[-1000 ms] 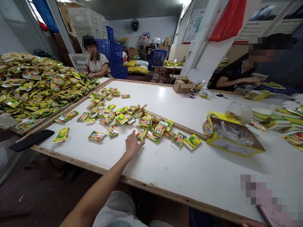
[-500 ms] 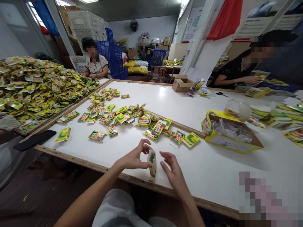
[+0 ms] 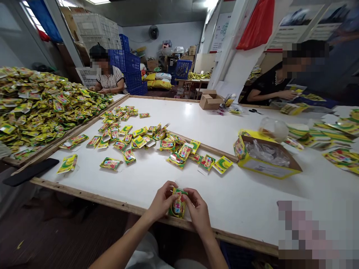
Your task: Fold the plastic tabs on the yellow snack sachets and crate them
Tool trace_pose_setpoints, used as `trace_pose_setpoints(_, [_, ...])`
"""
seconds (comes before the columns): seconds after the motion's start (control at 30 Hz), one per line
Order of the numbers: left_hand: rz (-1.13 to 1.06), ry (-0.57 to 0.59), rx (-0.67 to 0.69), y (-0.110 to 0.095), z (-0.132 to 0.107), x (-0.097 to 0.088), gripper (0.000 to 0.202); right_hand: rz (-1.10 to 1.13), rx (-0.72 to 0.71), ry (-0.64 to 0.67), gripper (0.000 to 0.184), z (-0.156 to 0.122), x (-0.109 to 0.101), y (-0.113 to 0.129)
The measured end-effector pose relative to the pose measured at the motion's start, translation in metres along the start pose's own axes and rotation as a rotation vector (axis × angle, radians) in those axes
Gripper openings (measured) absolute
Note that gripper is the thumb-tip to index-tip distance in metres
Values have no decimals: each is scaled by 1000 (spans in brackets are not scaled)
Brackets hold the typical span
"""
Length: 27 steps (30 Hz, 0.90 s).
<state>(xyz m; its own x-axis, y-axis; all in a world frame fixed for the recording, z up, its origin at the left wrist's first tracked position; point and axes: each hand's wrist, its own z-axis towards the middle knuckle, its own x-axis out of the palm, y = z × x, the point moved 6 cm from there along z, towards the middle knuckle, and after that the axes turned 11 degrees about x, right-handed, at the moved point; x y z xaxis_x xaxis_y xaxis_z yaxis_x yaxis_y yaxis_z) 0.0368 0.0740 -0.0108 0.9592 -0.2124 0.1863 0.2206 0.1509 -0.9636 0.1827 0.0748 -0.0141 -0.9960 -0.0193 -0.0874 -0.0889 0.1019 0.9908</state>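
My left hand [image 3: 162, 200] and my right hand [image 3: 199, 211] were both partly closed on one small printed pack [image 3: 177, 212], thumbs over its face and fingers curled towards its upper end; I could not tell whether that end was open or folded down, since my fingertips covered it. The pack was at the near side of the white table [image 3: 134, 188], by the wooden edge [image 3: 126, 206] and right in front of me; gripping it from both sides probably steadied it and left both thumbs free to press.

The loose packs [image 3: 176, 160] were strewn just beyond my hands, some against the wooden strip [image 3: 213, 147], which likely checked their sliding farther; bare tabletop between them and me gave my hands room, I judged. The yellow carton [image 3: 266, 168] stood off to my right, clear plastic inside, its walls seeming to contain it; the big heap [image 3: 42, 101] lay to my left, beyond a wooden rail [image 3: 84, 125] that seemed to hold it back.
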Motion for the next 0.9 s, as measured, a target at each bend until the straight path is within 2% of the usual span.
trace_pose_setpoints(0.1, [52,15,7,-4,1,-5,18,-29,-13,40,32,4,-1,5])
trace_pose_setpoints(0.2, [136,13,71,-11,1,-7,9,-49,-53,40,29,7,1,10])
trace_pose_setpoints(0.27, [144,-9,130,-16,1,-5,10,-28,-83,19,26,8,2,13])
trace_pose_setpoints(0.4, [137,-63,191,-23,-3,-4,26,34,-99,-21,24,4,4,14])
trace_pose_setpoints(0.53, [316,-69,219,-32,-5,-5,10,-82,-147,47,21,-3,12,20])
trace_pose_setpoints(0.67, [303,-126,189,-34,-6,-7,13,-103,-150,2,20,-5,13,25])
trace_pose_setpoints(0.9, [211,-252,36,-19,3,-11,16,-145,-72,-67,22,3,15,26])
